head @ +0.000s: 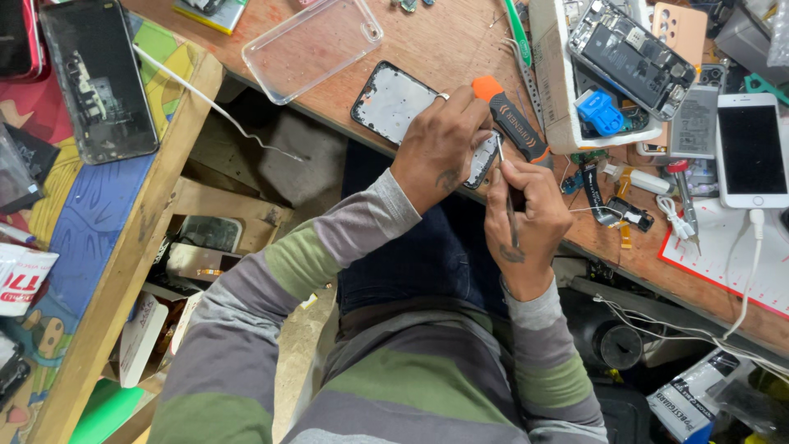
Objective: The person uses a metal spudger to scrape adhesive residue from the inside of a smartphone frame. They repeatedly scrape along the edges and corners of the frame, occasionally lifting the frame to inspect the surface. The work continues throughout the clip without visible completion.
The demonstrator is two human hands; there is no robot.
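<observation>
Two hands over tabletop (427, 41) edge, left hand (440, 144) gripping phone frame (394, 103), right hand (530, 210) pinching thin tweezers (505, 193), orange-capped screwdriver (511, 122) just beside.

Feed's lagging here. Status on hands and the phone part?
Left hand pins the phone frame to the bench. Right hand grips tweezers, tip at the frame's edge. Orange screwdriver lies right alongside.

Under the left hand (440, 144), a phone frame (394, 100) is showing matt grey metal inside a black plastic rim. The right hand (530, 222) is pinching thin metal tweezers (508, 197). Beyond both hands, worn wood bench (444, 41) is looking rough and scratched.
</observation>
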